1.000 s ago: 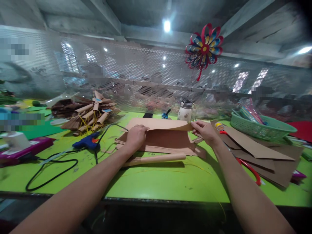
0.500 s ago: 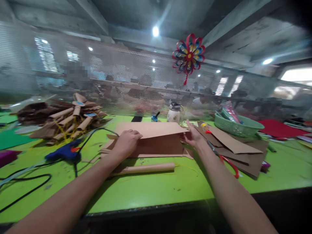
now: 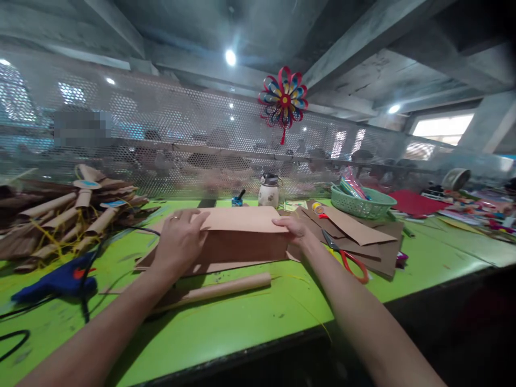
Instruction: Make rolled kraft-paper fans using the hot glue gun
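Note:
A brown cardboard piece [image 3: 242, 219] stands folded on the green table, with a raised top panel and an open, shadowed front. My left hand [image 3: 180, 241] grips its left end, fingers bent over the top panel. At the opposite end, my right hand [image 3: 293, 230] pinches the corner, thumb on the upper edge and the other fingers partly hidden. In front of the cardboard lies a rolled brown paper tube [image 3: 231, 287] with yellow string at its end. Scissors [image 3: 346, 262] with orange-red handles rest to the right of my right hand.
A blue glue gun [image 3: 56, 279] with a black cord lies left, before a heap of paper rolls [image 3: 60, 217]. Flat cardboard sheets [image 3: 379, 258], a green basket [image 3: 363, 203], a bottle [image 3: 269, 192] and a small blue jar [image 3: 237, 201] stand or lie beyond.
My right hand's fingers have closed from spread onto the cardboard's right corner. My left hand has shifted toward the left end. The view has turned right.

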Motion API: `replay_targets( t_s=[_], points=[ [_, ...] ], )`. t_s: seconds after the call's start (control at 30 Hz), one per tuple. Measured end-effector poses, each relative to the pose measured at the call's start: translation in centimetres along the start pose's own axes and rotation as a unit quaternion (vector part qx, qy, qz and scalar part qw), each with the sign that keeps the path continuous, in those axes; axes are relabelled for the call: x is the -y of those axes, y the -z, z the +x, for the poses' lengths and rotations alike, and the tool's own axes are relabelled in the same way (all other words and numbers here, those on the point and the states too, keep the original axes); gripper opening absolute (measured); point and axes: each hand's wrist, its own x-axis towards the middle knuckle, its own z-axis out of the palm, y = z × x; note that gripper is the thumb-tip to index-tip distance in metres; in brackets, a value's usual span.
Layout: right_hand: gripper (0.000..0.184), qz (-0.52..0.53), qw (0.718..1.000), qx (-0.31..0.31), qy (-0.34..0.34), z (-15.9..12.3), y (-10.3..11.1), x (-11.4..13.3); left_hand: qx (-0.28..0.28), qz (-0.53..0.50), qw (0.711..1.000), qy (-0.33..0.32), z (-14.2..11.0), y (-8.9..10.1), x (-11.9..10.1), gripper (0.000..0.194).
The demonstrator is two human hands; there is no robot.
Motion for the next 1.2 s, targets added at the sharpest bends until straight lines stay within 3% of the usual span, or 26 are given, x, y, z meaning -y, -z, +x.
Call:
replay_targets(
  t_s=[0.07,0.13,0.2,0.3,0.4,0.53,0.67,0.83,1.07,1.2],
  points=[
    [0.017,0.013,0.999,0.003,0.044,0.2,-0.2,0.2,-0.048,0.013,0.998,0.038,-0.1,1.0,-0.6,0.026],
    [0.021,0.024,0.996,0.002,0.081,0.5,-0.2,0.4,-0.056,-0.011,0.998,0.03,-0.4,1.5,-1.5,0.028],
    [0.023,0.031,0.994,-0.001,0.106,0.7,-0.1,0.6,0.012,-0.068,0.997,-0.035,-0.8,1.2,-2.4,0.033],
    [0.022,0.037,0.991,-0.01,0.128,0.7,0.1,0.7,0.168,-0.136,0.969,-0.119,-1.5,-0.3,-3.5,0.034],
    [0.022,0.037,0.991,-0.011,0.131,0.4,-0.1,0.6,0.271,-0.171,0.939,-0.122,-2.2,-2.1,-3.8,0.06],
    [0.019,0.034,0.991,-0.006,0.129,0.4,-1.3,0.7,0.349,-0.18,0.914,-0.105,-2.7,-3.5,-3.6,0.061],
    [0.012,0.042,0.986,-0.014,0.159,1.6,-2.9,2.4,0.351,-0.164,0.915,-0.115,-2.6,-3.6,-3.6,0.057],
    [0.001,0.047,0.977,-0.03,0.206,4.4,-5.4,7.4,0.338,-0.158,0.92,-0.122,-2.6,-3.5,-3.6,0.059],
    [0.023,0.048,0.967,-0.037,0.246,8.1,-8.4,16.5,0.326,-0.177,0.919,-0.132,-2.6,-2.8,-3.8,0.054],
    [0.023,0.026,0.966,-0.031,0.254,9.3,-8.8,19.4,0.321,-0.173,0.922,-0.126,-2.8,-2.5,-3.9,0.051]
  ],
)
